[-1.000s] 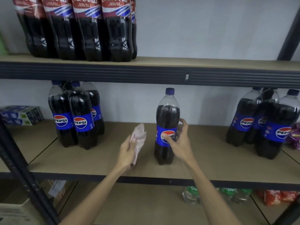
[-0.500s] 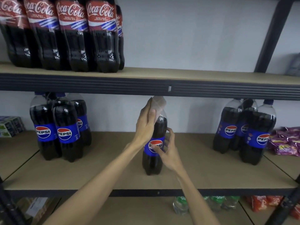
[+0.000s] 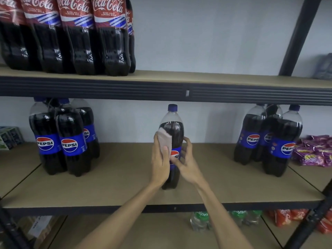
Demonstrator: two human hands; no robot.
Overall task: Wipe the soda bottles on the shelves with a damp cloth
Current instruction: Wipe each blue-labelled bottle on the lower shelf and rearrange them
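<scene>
Head view: we see bottle (image 3: 172, 123) upright mid-shelf (image 3: 125, 177), near shelf front edge. Left hand (image 3: 159, 159) pinches cloth (image 3: 164, 140) against bottle side; right hand (image 3: 186, 159) fingers curl round label. Risk, we judge: hard stroke tips tall bottle off shelf front if right grip slackens.

A single wide-angle camera, worn on the person's head, faced the shelving square on and tipped slightly downward. It stood near: both forearms came in from the bottom edge, and the left hand (image 3: 159, 159) and right hand (image 3: 187, 159) met at the Pepsi bottle (image 3: 172, 123) just below centre. The middle shelf (image 3: 107, 186) was seen from above across the lower half. The upper shelf (image 3: 224, 79) showed mostly its front edge, and the lower shelf (image 3: 161, 234) only a strip. The lens made the right upright (image 3: 300, 33) lean.
</scene>
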